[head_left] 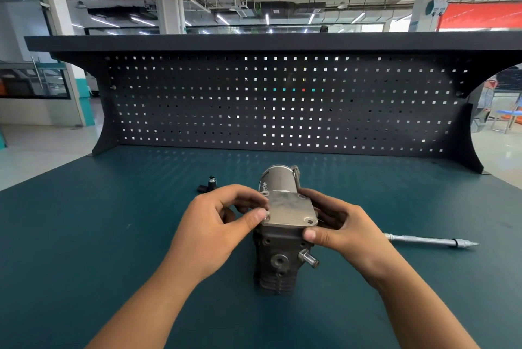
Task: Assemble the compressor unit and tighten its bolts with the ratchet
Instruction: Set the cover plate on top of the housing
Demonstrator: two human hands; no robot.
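Compressor (279,258) stood on the green bench top (113,235), its dark finned body nearest the person and its grey motor drum (278,179) at the far end. A flat grey plate (291,208) with holes in its corners sat on top of the compressor. The left hand (223,224) met the compressor from the left, fingers curled, thumb and forefinger pinching the plate's near-left corner. Something small and pale showed at the thumb tip, too small to tell what it was. The right hand (339,227) gripped the plate from the compressor's right side, its thumb pressed on the near-right edge and its fingers curled round the far-right corner. A short metal stub (309,258) stuck out of the compressor's body below that thumb. The ratchet (423,240) lay flat on the bench well to the right of the compressor, touched by neither hand. A small black part (209,183) lay beyond the compressor to its left, just past the left hand's knuckles. Behind the compressor rose a dark pegboard (254,111).
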